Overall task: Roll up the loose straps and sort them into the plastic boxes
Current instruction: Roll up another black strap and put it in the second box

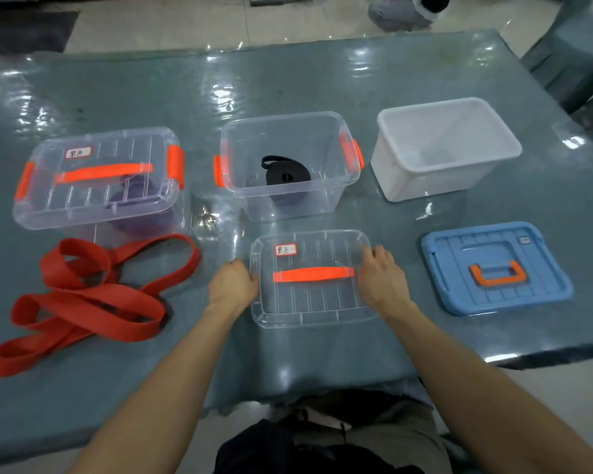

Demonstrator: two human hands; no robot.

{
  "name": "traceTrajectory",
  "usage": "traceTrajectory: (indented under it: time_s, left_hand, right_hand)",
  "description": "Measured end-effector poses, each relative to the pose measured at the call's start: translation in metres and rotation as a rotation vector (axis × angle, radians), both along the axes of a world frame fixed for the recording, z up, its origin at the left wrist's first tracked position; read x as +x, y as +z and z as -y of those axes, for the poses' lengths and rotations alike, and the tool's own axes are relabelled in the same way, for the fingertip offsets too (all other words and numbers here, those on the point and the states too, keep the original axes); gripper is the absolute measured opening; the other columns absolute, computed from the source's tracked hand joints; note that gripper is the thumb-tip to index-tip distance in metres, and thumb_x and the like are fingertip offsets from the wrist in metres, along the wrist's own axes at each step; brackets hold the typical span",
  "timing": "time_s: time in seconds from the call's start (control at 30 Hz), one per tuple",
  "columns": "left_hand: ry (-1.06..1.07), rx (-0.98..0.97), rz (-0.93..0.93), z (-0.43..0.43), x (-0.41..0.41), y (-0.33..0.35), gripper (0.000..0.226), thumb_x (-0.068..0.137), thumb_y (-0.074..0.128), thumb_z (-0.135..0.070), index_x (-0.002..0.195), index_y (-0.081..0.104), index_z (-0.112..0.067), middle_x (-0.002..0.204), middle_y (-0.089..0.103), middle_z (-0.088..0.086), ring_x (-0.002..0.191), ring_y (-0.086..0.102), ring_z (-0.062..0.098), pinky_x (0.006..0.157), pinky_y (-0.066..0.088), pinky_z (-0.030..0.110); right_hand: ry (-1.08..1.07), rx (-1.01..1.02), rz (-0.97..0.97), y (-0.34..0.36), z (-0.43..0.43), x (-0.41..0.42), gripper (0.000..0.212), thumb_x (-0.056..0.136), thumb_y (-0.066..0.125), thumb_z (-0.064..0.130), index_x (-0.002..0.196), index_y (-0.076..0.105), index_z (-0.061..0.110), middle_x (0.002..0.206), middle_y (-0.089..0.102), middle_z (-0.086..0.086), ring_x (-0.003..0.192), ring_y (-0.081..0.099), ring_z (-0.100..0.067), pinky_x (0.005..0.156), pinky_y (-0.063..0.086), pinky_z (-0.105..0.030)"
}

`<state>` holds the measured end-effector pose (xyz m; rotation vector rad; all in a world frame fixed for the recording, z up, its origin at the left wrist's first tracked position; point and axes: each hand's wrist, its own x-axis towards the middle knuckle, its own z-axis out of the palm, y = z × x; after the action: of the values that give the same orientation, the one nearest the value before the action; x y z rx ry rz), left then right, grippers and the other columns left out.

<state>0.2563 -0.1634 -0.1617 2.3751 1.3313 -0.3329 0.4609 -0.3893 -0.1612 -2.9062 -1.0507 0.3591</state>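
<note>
Head | left hand (233,283), right hand (382,280) grip clear lid (308,304) (orange handle (314,274)) | red strap (93,299) loose, black strap (286,174) coiled

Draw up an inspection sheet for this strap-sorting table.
Surface: glossy teal table.
Job's things: red strap lies loose at front left; black strap sits rolled in the open middle box; purple strap sits in the lidded left box; white box is open, nothing seen inside; blue lid lies flat on the table.
Clutter: nothing seen.
Grippers: left hand and right hand grip opposite edges of the clear lid.
Cables: nothing seen.
Surroundings: tiled floor, someone's foot beyond the table.
</note>
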Motion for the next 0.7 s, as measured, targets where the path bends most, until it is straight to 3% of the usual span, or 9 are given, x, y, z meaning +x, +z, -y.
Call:
traceTrajectory:
  time_s: [0.1,0.17,0.3,0.43,0.57,0.7]
  left_hand:
    - [0.064,-0.067,0.019,0.006,-0.001,-0.006,0.036,0.105,0.057,-0.032,0.108,0.073,0.0,0.114,0.076,0.025,0.107,0.073,0.045,0.091,0.059,0.046]
    - [0.16,-0.143,0.059,0.007,-0.001,-0.01,0.034,0.102,0.061,-0.027,0.1,0.077,0.003,0.107,0.078,0.028,0.103,0.074,0.045,0.089,0.06,0.046]
    - [0.369,-0.233,0.173,0.008,-0.005,-0.014,0.016,0.092,0.069,-0.01,0.084,0.083,-0.005,0.09,0.081,0.02,0.094,0.078,0.036,0.085,0.064,0.042]
    - [0.518,-0.253,0.357,0.027,-0.009,-0.016,0.003,0.094,0.075,-0.012,0.094,0.078,-0.013,0.099,0.081,0.013,0.1,0.076,0.033,0.088,0.058,0.035]
    - [0.656,-0.226,0.571,0.048,-0.021,-0.017,0.006,0.101,0.066,-0.008,0.105,0.062,-0.006,0.104,0.075,0.019,0.1,0.074,0.039,0.098,0.058,0.052]
    - [0.73,-0.178,0.704,0.068,-0.038,-0.003,0.009,0.102,0.064,-0.008,0.109,0.061,-0.004,0.106,0.075,0.022,0.101,0.073,0.041,0.098,0.058,0.057]
  right_hand:
    - [-0.097,-0.036,-0.023,-0.007,0.011,-0.003,0.023,0.106,0.049,0.014,0.127,0.052,0.005,0.125,0.06,-0.015,0.111,0.066,-0.036,0.087,0.053,-0.044]
    - [-0.088,-0.091,-0.038,-0.011,0.014,-0.001,0.022,0.11,0.045,0.019,0.124,0.053,0.004,0.126,0.06,-0.016,0.111,0.069,-0.035,0.088,0.054,-0.042]
    - [-0.025,-0.164,-0.035,-0.015,0.013,0.008,0.024,0.107,0.041,0.01,0.125,0.056,0.003,0.127,0.06,-0.015,0.113,0.067,-0.033,0.09,0.054,-0.04]
    - [-0.056,-0.087,0.002,-0.015,0.019,0.015,0.022,0.11,0.043,0.018,0.12,0.056,0.003,0.122,0.064,-0.016,0.104,0.071,-0.035,0.083,0.054,-0.04]
    - [0.016,0.091,-0.009,-0.007,0.02,0.019,0.029,0.11,0.047,0.027,0.119,0.057,0.001,0.118,0.064,-0.017,0.099,0.07,-0.034,0.081,0.053,-0.04]
    - [0.072,0.189,-0.033,0.018,0.023,0.017,0.033,0.109,0.049,0.032,0.124,0.057,0.004,0.121,0.061,-0.015,0.1,0.07,-0.036,0.082,0.055,-0.043]
